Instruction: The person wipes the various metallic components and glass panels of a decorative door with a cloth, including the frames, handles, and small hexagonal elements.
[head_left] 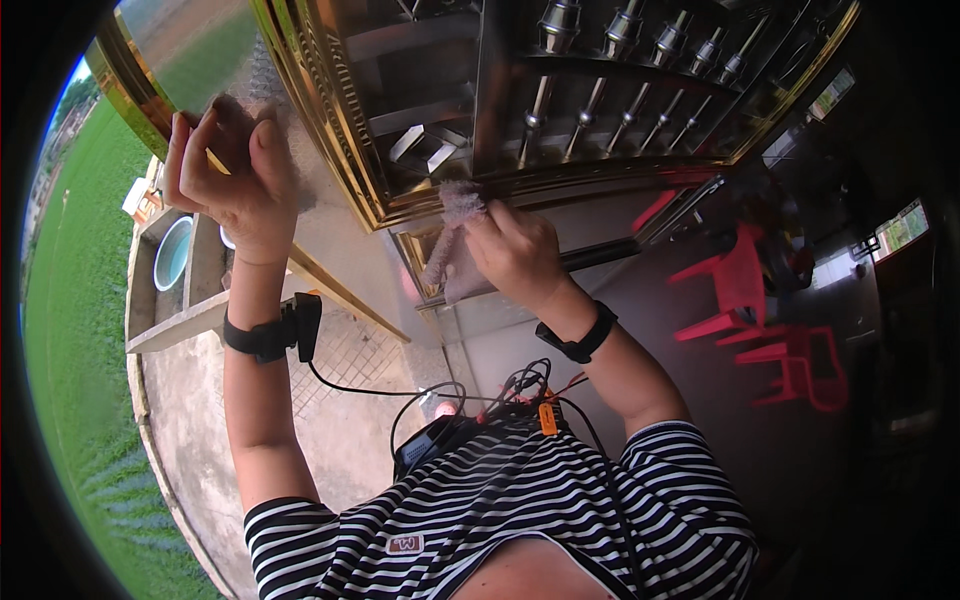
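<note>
My left hand [232,170] grips the edge of a shiny gold and steel door [330,120], fingers curled over its gold frame. My right hand [515,250] presses a crumpled pinkish-grey cloth [450,235] against the lower gold rail of the door, just under a panel of polished steel bars [620,90]. Both wrists carry black bands; the left one holds a small black device [303,322] with a cable running down to my striped shirt.
A concrete step [200,390] and a low trough with a blue basin [172,252] lie at the left, with green field [70,330] beyond. Red plastic chairs [770,320] stand at the right on a dark floor. Cables and a small unit [440,435] hang at my chest.
</note>
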